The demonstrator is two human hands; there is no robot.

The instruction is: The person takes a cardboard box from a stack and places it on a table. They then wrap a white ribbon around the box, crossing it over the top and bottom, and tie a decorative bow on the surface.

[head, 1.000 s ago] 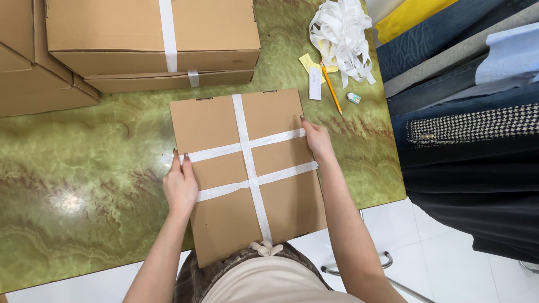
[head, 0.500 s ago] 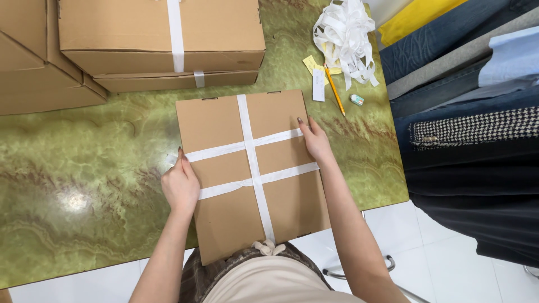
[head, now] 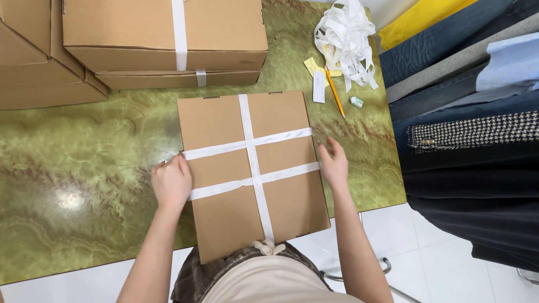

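A flat brown cardboard box (head: 224, 129) lies on the green marbled table (head: 84, 168), bound by white straps in a cross with a knot at its near edge. My left hand (head: 172, 182) rests against the box's left edge, fingertips touching a strap end. My right hand (head: 333, 163) is at the box's right edge beside the lower strap, fingers spread, holding nothing.
Larger taped cardboard boxes (head: 163, 39) are stacked at the table's back and left. A bundle of white strapping (head: 345, 36), a pencil (head: 335, 92), paper slips and a small eraser (head: 356, 101) lie at the back right. Folded fabrics (head: 466, 129) are piled on the right.
My right hand has slid down the box's right edge, off the upper strap, and its fingers have spread. My left hand stays at the left edge.
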